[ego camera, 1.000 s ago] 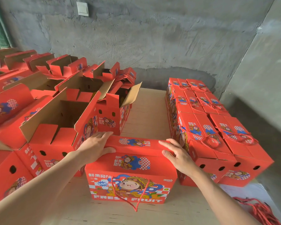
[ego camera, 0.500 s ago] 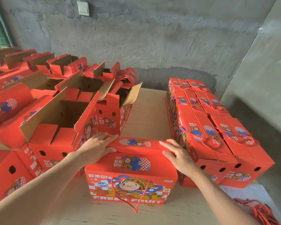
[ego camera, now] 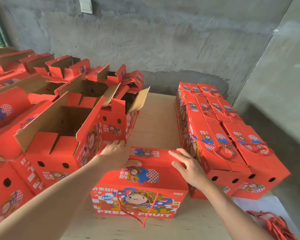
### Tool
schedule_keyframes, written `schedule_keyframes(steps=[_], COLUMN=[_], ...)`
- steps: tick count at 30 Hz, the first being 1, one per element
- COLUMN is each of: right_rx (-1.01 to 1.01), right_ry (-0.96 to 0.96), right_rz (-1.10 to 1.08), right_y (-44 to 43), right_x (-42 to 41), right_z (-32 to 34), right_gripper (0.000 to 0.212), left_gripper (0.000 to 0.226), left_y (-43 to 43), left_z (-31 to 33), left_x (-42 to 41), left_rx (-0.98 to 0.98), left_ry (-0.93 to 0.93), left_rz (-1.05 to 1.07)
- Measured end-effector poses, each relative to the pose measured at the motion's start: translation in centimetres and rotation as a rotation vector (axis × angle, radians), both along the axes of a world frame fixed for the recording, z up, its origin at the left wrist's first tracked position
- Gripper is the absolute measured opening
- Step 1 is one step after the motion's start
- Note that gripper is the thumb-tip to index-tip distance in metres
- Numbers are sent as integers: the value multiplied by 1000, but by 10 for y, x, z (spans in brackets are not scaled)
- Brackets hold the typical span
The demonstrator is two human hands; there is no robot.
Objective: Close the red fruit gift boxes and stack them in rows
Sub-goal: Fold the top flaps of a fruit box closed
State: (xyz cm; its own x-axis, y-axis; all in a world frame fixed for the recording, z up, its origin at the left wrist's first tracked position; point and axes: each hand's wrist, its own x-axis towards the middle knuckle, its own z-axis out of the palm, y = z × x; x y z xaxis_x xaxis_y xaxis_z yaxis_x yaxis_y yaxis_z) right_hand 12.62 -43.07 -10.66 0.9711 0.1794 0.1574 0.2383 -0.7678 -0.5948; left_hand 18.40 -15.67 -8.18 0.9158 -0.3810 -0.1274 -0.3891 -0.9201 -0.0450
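Box (ego camera: 139, 182) on the counter (ego camera: 156, 118), just left of the closed stack (ego camera: 232, 144); left hand (ego camera: 116, 155) has slid farther across the lid since a second ago, right hand (ego camera: 189, 167) unmoved; both lie flat, fingers straight, pressing the top; lid appears shut, so stacking probably follows.

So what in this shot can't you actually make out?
All in the head view:
1. Contents of the gift box under the left hand and right hand: its folded-down flaps cover them.
2. Bottom of the nearest open box: shadowed by its own walls.
3. Red cords: cut off by the bottom right corner.
4. Far rows of the closed stack: print too small to read.
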Motion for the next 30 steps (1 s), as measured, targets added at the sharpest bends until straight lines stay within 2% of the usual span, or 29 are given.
schedule_keyframes(steps=[5, 6, 9, 11, 15, 19, 23, 26, 30], right_rx=[-59, -126, -492, -578, -524, -460, -453, -445, -435], right_ry=[40, 52, 20, 70, 113, 121, 147, 152, 129], right_rz=[30, 35, 65, 110, 187, 207, 237, 236, 223], right_y=[-2, -2, 0, 6, 13, 11, 9, 9, 10], right_x=[1, 2, 9, 13, 15, 15, 15, 15, 15], right_z=[4, 6, 14, 20, 20, 17, 18, 18, 17], right_gripper=[40, 40, 45, 48, 47, 46, 47, 46, 47], left_gripper=[105, 103, 97, 97, 105, 103, 100, 92, 74], left_y=[-3, -3, -3, -3, -3, -3, 13, 30, 32], left_z=[1, 2, 0, -1, 1, 0, -1, -1, -10], left_x=[1, 1, 2, 2, 1, 1, 2, 5, 3], left_rx=[60, 64, 67, 59, 44, 40, 20, -7, -37], left_ry=[47, 51, 50, 51, 76, 69, 96, 110, 16], left_rz=[-41, -38, -33, -35, -33, -39, -129, -167, -184])
